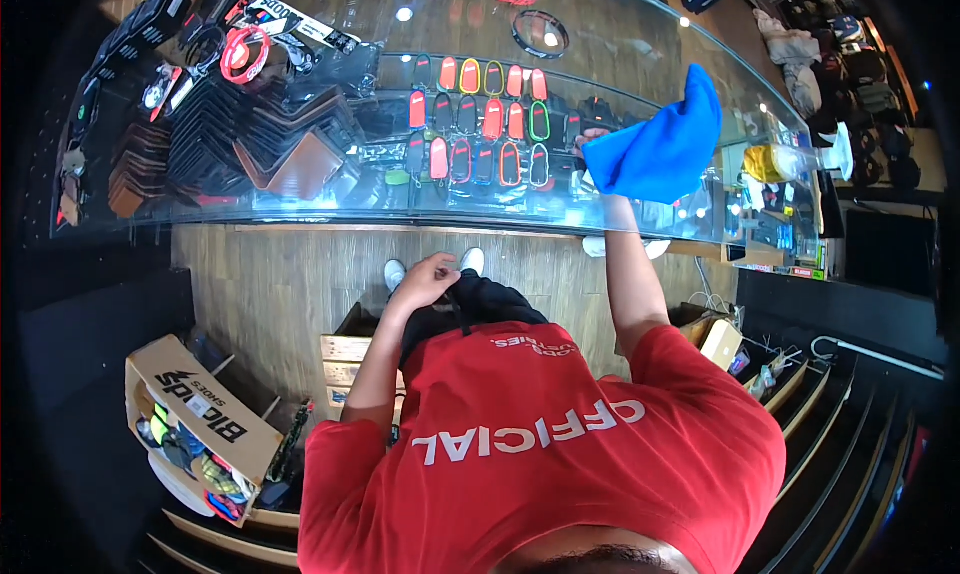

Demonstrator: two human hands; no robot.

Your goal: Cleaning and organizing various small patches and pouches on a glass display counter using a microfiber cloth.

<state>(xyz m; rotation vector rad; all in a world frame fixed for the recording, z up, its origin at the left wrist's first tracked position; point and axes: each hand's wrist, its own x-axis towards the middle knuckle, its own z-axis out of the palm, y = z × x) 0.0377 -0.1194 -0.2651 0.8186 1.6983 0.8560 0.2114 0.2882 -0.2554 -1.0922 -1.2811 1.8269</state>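
Note:
A bright blue cloth (655,149) is in my right hand (592,139), over the right part of the glass display counter (390,212). The cloth covers most of that hand; a few fingers show at its left edge. One end of the fabric sticks up to the far right in a point. My left hand (428,279) hangs in front of my waist, short of the counter's near edge. Its fingers are loosely bent, with nothing visible in them. Under the glass near my right hand lie rows of small colourful tags with looped cords (493,119).
Dark and brown wallets (300,159) stand in zigzag rows at the left of the counter, near a red ring-shaped item (245,54). To the right lies a yellow item (765,164). A cardboard box (205,404) of mixed goods stands at lower left, wooden drawers (345,349) beside me.

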